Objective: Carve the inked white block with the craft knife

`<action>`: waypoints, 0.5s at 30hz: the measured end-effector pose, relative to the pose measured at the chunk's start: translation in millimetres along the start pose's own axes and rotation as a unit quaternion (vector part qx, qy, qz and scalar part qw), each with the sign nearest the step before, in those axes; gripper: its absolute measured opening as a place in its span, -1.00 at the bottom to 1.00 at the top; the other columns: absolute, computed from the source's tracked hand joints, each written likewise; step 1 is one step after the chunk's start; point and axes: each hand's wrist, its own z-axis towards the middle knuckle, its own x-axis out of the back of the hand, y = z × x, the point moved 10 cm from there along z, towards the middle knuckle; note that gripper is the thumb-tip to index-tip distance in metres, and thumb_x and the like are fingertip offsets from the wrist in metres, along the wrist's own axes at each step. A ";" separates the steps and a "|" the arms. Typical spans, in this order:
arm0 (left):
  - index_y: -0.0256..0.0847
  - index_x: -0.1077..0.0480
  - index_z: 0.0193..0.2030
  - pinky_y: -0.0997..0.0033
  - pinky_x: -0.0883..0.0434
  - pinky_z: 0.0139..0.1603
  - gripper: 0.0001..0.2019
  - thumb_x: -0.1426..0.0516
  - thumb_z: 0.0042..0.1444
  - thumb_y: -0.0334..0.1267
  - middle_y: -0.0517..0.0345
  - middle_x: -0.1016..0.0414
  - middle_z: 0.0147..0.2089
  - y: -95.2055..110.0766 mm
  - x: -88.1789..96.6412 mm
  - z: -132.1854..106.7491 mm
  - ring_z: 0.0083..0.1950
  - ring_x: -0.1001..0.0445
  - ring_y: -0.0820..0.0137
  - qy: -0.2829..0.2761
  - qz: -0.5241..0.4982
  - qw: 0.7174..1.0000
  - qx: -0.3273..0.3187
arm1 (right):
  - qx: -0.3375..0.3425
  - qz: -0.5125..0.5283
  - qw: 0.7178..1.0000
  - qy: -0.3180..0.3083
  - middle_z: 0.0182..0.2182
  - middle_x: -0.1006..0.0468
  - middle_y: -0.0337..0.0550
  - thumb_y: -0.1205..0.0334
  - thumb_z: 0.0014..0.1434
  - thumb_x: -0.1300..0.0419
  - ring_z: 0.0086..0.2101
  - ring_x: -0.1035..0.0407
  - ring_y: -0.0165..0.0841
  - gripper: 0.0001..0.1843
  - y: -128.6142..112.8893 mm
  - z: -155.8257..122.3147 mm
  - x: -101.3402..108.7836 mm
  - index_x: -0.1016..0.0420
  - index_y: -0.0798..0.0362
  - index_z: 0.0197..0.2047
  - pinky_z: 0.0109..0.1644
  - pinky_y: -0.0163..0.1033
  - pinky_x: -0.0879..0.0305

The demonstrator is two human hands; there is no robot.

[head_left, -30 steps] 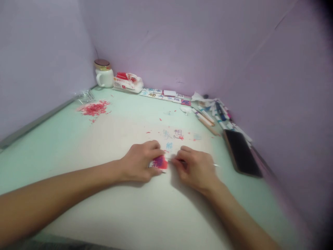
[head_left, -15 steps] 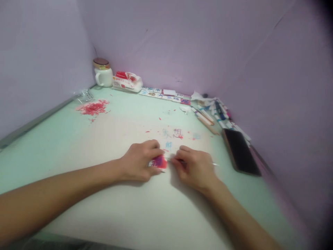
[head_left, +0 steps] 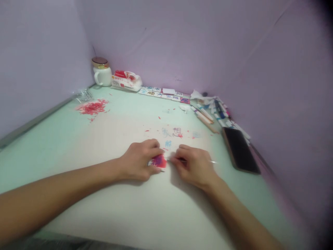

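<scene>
My left hand (head_left: 142,161) is closed on a small white block (head_left: 159,161) whose top is red with purple markings, holding it down on the table between thumb and fingers. Just to its right, my right hand (head_left: 194,166) grips a thin, pen-like carving tool (head_left: 213,162); most of it is hidden in the fist. Its tip points left at the block's right side, close to the red surface. Beyond the hands, Chinese characters (head_left: 177,131) are written on the pale tabletop, with red crumbs scattered around them.
A pile of red shavings (head_left: 93,107) lies at the back left, near a white mug (head_left: 103,77) and a tissue pack (head_left: 126,81). Strips of lettered blocks (head_left: 161,96) line the wall. Markers (head_left: 205,114) and a phone (head_left: 239,150) are at the right.
Both hands stay in nearly the same place on the block. The carving tool's rear end has tilted up slightly, and the whole view has shifted a little.
</scene>
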 end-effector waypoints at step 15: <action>-0.15 -0.39 -0.05 0.33 -0.34 -0.26 -0.65 -0.12 0.01 -0.12 0.08 -0.37 -0.10 1.8 0.7 0.1 -0.21 -0.40 0.31 -0.002 -0.001 1.000 -0.003 | -0.002 0.040 0.999 0.008 -0.54 -0.36 -0.31 0.24 0.11 -0.12 -0.54 -0.16 -0.50 -0.81 4.2 -5.0 -4.3 -0.40 0.06 -0.52 -0.45 -0.31 0.09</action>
